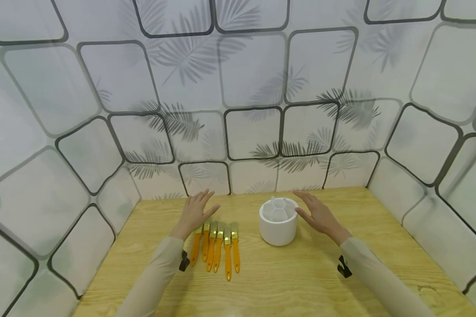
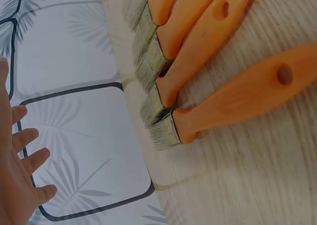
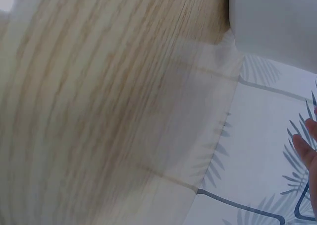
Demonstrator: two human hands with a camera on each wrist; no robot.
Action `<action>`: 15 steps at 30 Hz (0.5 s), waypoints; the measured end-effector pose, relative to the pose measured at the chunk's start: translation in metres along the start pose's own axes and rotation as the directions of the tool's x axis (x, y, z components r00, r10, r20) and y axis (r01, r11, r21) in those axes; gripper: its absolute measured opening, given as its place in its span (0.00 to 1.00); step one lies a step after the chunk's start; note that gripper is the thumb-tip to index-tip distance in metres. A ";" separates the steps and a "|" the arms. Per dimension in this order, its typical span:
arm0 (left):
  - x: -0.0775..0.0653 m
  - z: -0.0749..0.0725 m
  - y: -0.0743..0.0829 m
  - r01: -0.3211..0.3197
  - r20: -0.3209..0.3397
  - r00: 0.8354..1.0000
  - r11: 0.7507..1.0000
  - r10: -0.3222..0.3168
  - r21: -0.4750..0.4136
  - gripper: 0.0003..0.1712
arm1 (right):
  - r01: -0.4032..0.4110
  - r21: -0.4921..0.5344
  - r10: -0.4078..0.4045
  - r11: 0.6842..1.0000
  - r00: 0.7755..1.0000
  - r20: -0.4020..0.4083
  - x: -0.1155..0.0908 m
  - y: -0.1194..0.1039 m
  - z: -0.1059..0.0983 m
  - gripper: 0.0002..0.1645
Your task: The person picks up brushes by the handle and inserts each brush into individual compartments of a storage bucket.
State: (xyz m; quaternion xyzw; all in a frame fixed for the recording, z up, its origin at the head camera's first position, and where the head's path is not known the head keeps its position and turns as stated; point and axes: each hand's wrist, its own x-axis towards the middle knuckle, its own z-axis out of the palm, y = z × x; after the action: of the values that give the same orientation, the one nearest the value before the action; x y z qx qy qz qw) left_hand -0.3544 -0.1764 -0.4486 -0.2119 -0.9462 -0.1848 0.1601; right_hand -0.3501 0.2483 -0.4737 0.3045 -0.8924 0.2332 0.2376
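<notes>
Several paintbrushes point(image 1: 228, 253) with orange handles lie side by side on the table, bristles pointing to the back. My left hand point(image 1: 196, 213) hovers over the bristle end of the leftmost ones, fingers extended and holding nothing. The left wrist view shows the orange handles point(image 2: 237, 98) up close, with that hand's spread fingers point(image 2: 37, 160) at the left edge. Right of the brushes stands a round white container point(image 1: 277, 231) with a translucent divided insert point(image 1: 278, 210) in its top. My right hand point(image 1: 319, 215) is at the container's right side, fingers straight, nothing in it.
The wooden table point(image 1: 301, 281) runs back to a wall covering point(image 1: 254, 132) printed with dark-outlined squares and leaves, which also encloses both sides. A black band piece point(image 1: 344, 267) sits on the right sleeve, another point(image 1: 184, 261) on the left.
</notes>
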 end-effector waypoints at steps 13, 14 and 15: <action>-0.007 0.002 -0.005 0.020 -0.005 1.000 1.000 -0.020 0.006 0.35 | -0.093 0.314 0.074 0.945 0.995 0.072 -0.010 0.003 0.003 0.34; -0.008 0.003 -0.006 0.024 -0.002 1.000 1.000 -0.024 0.004 0.35 | -0.087 0.328 0.066 0.941 0.995 0.074 -0.010 0.004 0.004 0.34; -0.008 0.003 -0.007 0.028 0.002 1.000 1.000 -0.028 0.004 0.35 | -0.080 0.335 0.059 0.939 0.996 0.072 -0.011 0.005 0.005 0.35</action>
State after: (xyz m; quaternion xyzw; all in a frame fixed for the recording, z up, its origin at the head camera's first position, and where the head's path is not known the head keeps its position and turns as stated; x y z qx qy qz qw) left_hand -0.3513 -0.1838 -0.4565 -0.1986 -0.9496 -0.1850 0.1570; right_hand -0.3467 0.2537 -0.4847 0.3160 -0.8563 0.3814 0.1464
